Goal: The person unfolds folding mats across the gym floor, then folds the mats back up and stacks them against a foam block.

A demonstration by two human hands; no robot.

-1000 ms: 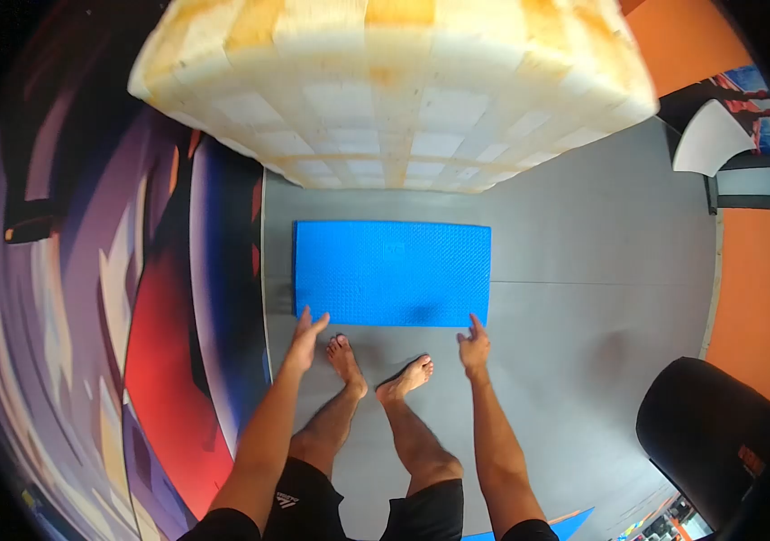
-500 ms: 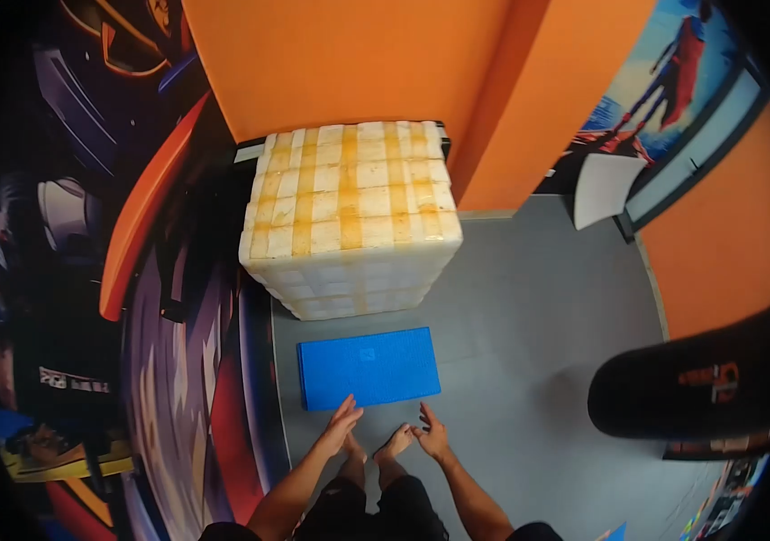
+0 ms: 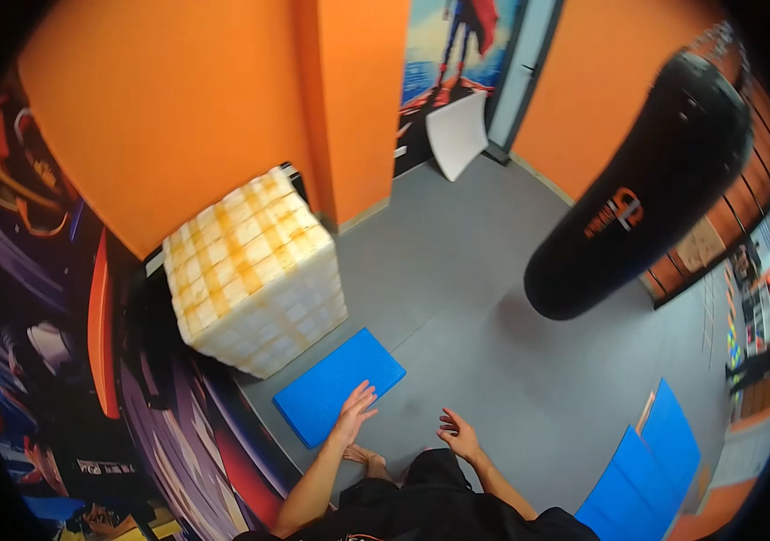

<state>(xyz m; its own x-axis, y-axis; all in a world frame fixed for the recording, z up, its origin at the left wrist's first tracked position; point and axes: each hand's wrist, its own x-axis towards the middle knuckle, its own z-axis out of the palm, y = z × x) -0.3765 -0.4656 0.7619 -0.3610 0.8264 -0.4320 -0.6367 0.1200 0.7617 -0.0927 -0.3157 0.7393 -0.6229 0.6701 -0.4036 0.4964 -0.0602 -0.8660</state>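
My left hand [image 3: 355, 414] is held out in front of me with its fingers apart and nothing in it. In the view it overlaps the near edge of a flat blue mat [image 3: 335, 383] on the grey floor; whether it touches the mat I cannot tell, though it looks raised above it. To the right of the mat, over bare floor, my right hand [image 3: 460, 434] is also open, fingers spread, holding nothing. One bare foot [image 3: 364, 454] shows just below the mat's near edge.
Beyond the mat stands a large white block [image 3: 254, 270] crossed with yellow tape. A black punching bag [image 3: 642, 189] hangs on the right. Blue panels [image 3: 646, 464] lie at lower right. A white curved board [image 3: 457, 135] leans near the door, and a mural wall [image 3: 159, 406] runs along the left.
My view has swung to the right, so the mat and taped block sit further left and more of the punching bag shows. Both hands stay open; my body has turned rightward.
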